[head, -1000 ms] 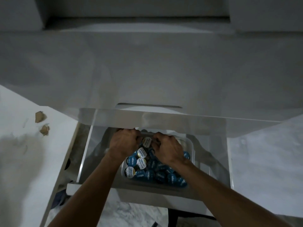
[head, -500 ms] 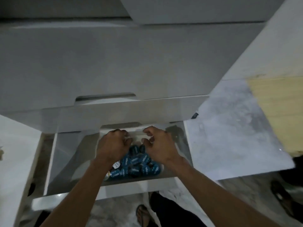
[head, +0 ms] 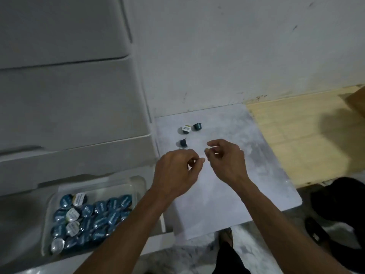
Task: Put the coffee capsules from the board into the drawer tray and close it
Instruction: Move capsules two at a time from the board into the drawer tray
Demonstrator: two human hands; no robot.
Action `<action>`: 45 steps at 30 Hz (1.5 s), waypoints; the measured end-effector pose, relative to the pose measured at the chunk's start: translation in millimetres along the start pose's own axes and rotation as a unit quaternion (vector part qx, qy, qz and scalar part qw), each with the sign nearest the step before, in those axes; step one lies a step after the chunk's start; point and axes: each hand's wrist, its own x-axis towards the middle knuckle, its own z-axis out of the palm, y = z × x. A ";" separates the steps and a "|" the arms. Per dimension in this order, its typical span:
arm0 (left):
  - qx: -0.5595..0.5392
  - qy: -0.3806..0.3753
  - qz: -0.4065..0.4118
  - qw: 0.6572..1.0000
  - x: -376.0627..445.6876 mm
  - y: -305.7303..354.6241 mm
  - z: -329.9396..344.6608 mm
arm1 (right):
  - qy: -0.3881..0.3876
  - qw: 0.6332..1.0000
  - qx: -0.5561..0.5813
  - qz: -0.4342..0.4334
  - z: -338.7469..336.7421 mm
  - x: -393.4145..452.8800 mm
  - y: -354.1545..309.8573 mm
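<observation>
Teal-blue capsules (head: 92, 220) are filling the clear tray (head: 47, 224), several showing white or silver lids. Three dark teal capsules (head: 190, 133) are lying on the mottled pale-grey board (head: 237, 194).

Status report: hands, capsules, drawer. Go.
Left hand and right hand empty, hovering over the board. Three capsules in plain view there, possibly a fourth behind the left hand. Drawer tray open, nothing blocking.
</observation>
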 end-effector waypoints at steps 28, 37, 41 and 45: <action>0.140 0.096 -0.244 0.955 39.6 -90.9 182.5 | -0.270 0.945 -0.093 -0.159 108.7 158.8 110.5; -0.029 0.190 -0.285 0.939 42.6 -79.7 190.2 | -0.226 0.944 -0.132 -0.203 86.4 157.1 119.6; -0.081 0.218 -0.277 0.932 41.9 -82.1 204.3 | -0.216 0.934 -0.189 -0.212 74.7 155.1 136.0; -0.074 0.243 -0.247 0.935 34.9 -87.2 211.3 | -0.208 0.934 -0.194 -0.215 79.8 148.1 143.3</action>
